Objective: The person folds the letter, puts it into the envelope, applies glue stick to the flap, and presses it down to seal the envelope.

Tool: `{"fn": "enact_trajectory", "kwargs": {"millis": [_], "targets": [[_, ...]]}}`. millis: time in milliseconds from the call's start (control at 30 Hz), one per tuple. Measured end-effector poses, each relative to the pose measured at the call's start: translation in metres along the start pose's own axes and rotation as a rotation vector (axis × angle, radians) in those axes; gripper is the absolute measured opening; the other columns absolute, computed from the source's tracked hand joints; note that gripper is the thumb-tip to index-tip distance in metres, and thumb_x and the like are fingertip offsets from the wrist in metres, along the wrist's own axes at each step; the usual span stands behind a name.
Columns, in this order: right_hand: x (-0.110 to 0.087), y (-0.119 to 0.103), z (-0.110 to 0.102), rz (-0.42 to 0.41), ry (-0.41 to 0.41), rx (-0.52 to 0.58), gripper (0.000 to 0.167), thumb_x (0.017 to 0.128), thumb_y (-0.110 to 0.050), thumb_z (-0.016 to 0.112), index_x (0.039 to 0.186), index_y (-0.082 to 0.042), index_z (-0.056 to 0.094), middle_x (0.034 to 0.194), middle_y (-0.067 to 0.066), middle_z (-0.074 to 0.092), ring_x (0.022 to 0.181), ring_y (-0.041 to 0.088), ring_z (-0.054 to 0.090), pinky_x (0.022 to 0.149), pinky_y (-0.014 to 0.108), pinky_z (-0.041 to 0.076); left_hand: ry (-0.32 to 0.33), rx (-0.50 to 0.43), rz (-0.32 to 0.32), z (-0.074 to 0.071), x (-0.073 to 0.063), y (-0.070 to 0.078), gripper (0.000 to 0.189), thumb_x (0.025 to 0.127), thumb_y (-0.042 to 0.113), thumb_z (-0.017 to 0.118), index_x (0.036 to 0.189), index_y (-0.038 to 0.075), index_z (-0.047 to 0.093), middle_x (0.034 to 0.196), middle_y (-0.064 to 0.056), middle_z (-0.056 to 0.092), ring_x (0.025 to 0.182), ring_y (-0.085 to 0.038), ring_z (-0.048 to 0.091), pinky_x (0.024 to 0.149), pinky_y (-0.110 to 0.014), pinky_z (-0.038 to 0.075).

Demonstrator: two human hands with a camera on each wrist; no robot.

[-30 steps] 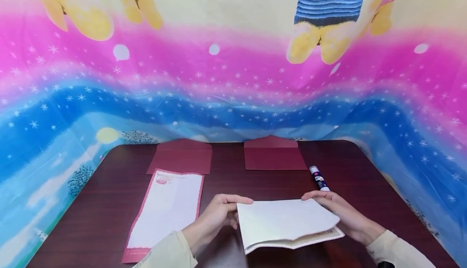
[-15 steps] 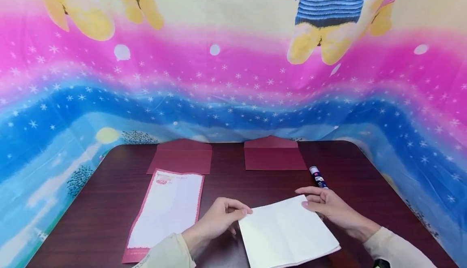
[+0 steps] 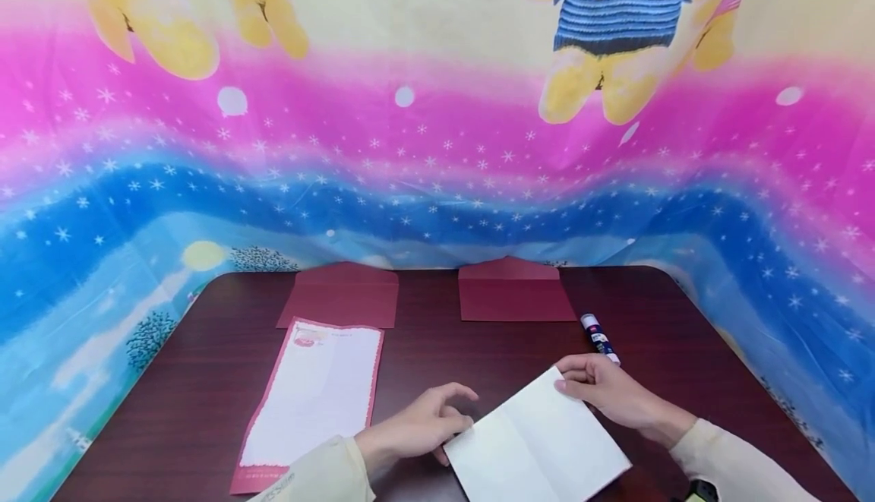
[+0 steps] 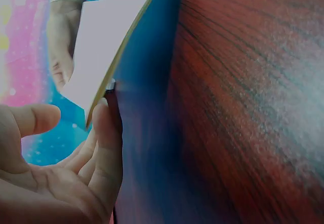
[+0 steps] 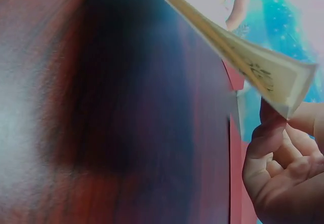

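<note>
A folded white paper [image 3: 536, 441] is held above the near edge of the dark table, turned so one corner points toward the back. My right hand [image 3: 608, 388] pinches that far corner between thumb and fingers. In the right wrist view the folded paper [image 5: 263, 74] gapes at its edge, and dark marks show on its cream inner side. My left hand [image 3: 420, 426] is at the paper's left corner. The left wrist view shows its thumb apart from the sheet, with extended fingers [image 4: 107, 133] at the corner's underside.
A white letter sheet with a red border [image 3: 317, 396] lies on the table [image 3: 184, 388] at left. Behind are two dark red envelopes, one left [image 3: 342, 306] and one right [image 3: 516, 301], flaps raised. A glue stick [image 3: 600, 339] lies just beyond my right hand.
The folded paper has tipped flatter and turned counter-clockwise, its right corner now pinched by my right hand. My left thumb has lifted off the sheet and the left fingers have spread.
</note>
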State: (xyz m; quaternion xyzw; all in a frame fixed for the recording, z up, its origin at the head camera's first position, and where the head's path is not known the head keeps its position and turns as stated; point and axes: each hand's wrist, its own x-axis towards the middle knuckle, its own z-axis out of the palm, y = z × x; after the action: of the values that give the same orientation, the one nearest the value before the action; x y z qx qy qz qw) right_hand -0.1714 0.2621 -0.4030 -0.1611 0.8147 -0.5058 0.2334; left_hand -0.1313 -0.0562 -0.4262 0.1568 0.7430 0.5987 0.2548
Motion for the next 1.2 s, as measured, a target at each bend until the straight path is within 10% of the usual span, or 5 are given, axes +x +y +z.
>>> {"fn": "enact_trajectory", "kwargs": {"millis": [467, 800, 1033, 1200], "targets": [[0.016, -0.02, 0.01, -0.148, -0.146, 0.02, 0.028, 0.104, -0.016, 0.056, 0.12, 0.006, 0.066, 0.104, 0.022, 0.074, 0.084, 0.011, 0.072, 0.072, 0.028, 0.06, -0.072, -0.026, 0.008, 0.024, 0.023, -0.003, 0.022, 0.096, 0.008, 0.059, 0.11, -0.005, 0.069, 0.09, -0.029, 0.074, 0.064, -0.012, 0.066, 0.057, -0.022, 0.055], [0.013, -0.025, -0.002, -0.019, 0.036, -0.061, 0.039, 0.106, -0.031, 0.052, 0.126, 0.0, 0.065, 0.109, 0.015, 0.073, 0.085, 0.015, 0.07, 0.07, 0.031, 0.058, 0.018, -0.092, 0.024, 0.021, 0.02, -0.004, 0.023, 0.099, 0.007, 0.057, 0.111, -0.008, 0.071, 0.091, -0.03, 0.074, 0.081, -0.048, 0.073, 0.064, -0.032, 0.061], [0.007, -0.02, -0.005, 0.04, 0.143, 0.03, 0.053, 0.108, -0.039, 0.044, 0.132, 0.007, 0.058, 0.109, 0.012, 0.072, 0.09, 0.015, 0.069, 0.076, 0.032, 0.058, 0.112, -0.163, 0.043, 0.015, 0.014, 0.0, 0.025, 0.101, 0.011, 0.056, 0.118, -0.004, 0.068, 0.092, -0.024, 0.077, 0.053, -0.007, 0.06, 0.05, -0.021, 0.047], [0.006, -0.013, 0.001, 0.059, 0.142, 0.126, 0.06, 0.109, -0.04, 0.041, 0.139, 0.012, 0.044, 0.105, 0.006, 0.068, 0.091, 0.015, 0.067, 0.076, 0.031, 0.058, 0.197, -0.182, 0.042, 0.011, 0.012, 0.002, 0.024, 0.101, 0.012, 0.057, 0.118, -0.001, 0.067, 0.087, -0.015, 0.078, 0.051, -0.005, 0.054, 0.046, -0.02, 0.04]]}}
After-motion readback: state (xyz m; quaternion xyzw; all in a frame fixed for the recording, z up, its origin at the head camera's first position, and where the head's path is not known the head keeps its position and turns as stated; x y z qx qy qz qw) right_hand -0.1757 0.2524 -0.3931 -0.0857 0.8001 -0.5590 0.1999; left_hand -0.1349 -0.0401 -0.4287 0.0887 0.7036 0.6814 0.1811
